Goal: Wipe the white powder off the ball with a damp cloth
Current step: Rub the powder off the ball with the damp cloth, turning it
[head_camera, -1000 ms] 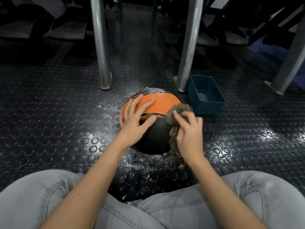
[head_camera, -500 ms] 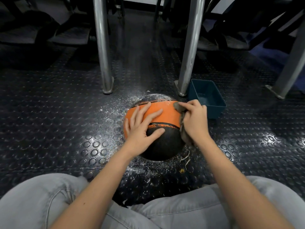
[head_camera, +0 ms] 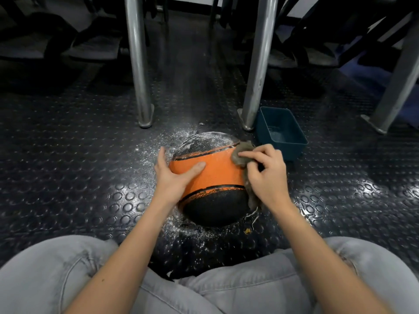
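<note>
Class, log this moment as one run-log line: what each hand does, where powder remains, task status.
left hand: steadies ball | right hand: presses cloth against ball's upper right | powder: on far black panel | status: wiping unfinished

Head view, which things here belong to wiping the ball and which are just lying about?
Job: ball, cloth, powder, left hand, right hand, probably the tub.
Lying about: metal legs, orange crumb, floor.
</note>
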